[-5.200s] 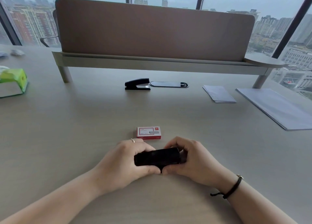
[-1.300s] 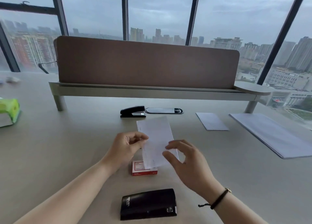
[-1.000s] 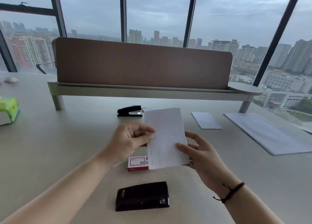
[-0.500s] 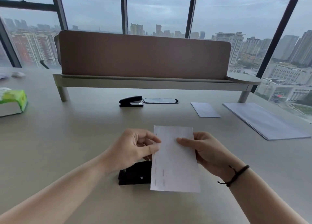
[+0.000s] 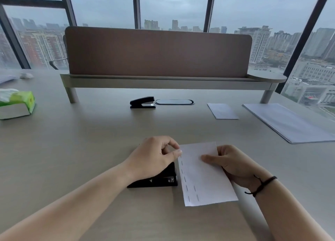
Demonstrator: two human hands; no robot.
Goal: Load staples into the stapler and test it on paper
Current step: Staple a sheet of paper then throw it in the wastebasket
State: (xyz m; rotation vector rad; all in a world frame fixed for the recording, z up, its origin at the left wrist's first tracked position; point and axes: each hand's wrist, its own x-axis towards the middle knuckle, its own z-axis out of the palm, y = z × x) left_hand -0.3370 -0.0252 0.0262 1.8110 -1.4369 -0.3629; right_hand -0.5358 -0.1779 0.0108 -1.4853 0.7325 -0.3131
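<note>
Both hands held a white slip of paper (image 5: 206,175) low over the desk (image 5: 72,150), close to the person. The left hand (image 5: 154,157) pinched the paper's upper left edge between thumb and curled fingers, while the right hand (image 5: 232,164) gripped its right side, thumb on top and fingers curled underneath. Two rows of staples ran down the slip's left margin. A black stapler (image 5: 155,179) sat on the desk under the left hand, just beside the paper's left edge; whether the hand touched it could not be told.

Farther back, near the middle of the desk, stood a second black stapler (image 5: 142,102) beside an oval cable grommet (image 5: 174,102). To the right lay a small sheet of paper (image 5: 222,111) and, beyond it, a larger stack of paper (image 5: 288,122). A green tissue pack (image 5: 16,104) rested at the left edge. A brown divider panel (image 5: 157,52) rose behind, in front of windows.
</note>
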